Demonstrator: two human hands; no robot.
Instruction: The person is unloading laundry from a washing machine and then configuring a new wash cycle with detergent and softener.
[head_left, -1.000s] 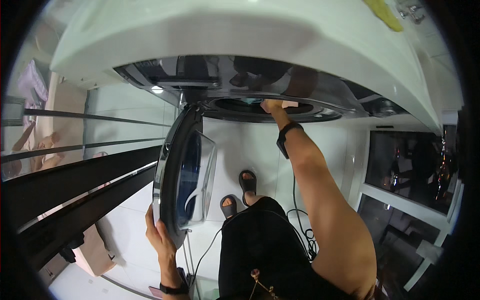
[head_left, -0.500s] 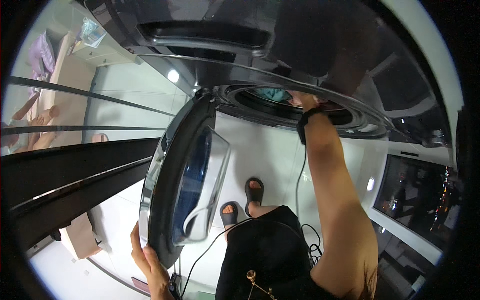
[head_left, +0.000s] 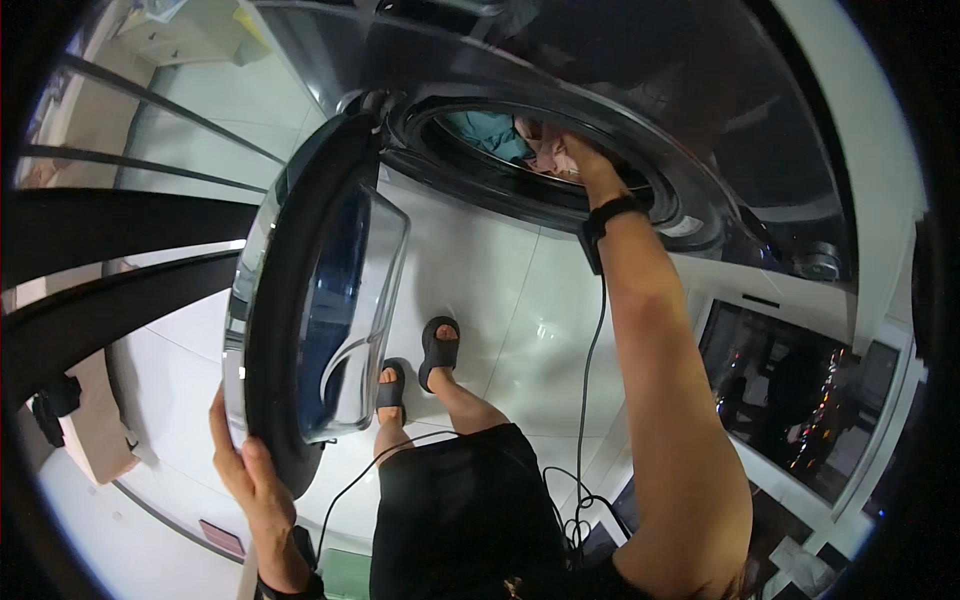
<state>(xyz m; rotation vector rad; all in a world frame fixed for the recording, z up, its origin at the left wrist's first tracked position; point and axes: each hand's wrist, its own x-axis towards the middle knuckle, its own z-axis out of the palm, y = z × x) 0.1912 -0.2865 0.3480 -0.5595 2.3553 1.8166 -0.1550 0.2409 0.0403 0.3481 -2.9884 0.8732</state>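
A dark front-loading washing machine (head_left: pixel 690 120) stands before me with its round door (head_left: pixel 262 300) swung out to the left. My left hand (head_left: pixel 250 480) is closed around the door's lower outer edge, thumb on the near side. Through the round opening, my right hand (head_left: pixel 590 165) reaches into the drum and touches a pink cloth (head_left: pixel 547 148). Its fingers are mostly lost among the laundry, so their grip does not show. Beside the pink cloth, a teal cloth (head_left: pixel 490 132) lies in the drum.
Black bars (head_left: pixel 130 230) run along the left. A black cable (head_left: pixel 590 400) hangs from my right wrist toward coiled cable near my lap. My feet in dark slippers (head_left: pixel 440 345) stand on pale floor tiles (head_left: pixel 500 270). At right is a dark glossy panel (head_left: pixel 775 380).
The view has shifted, so more of the drum opening and the cloths shows. My left hand stays on the door's edge and my right hand remains inside the drum at the pink cloth.
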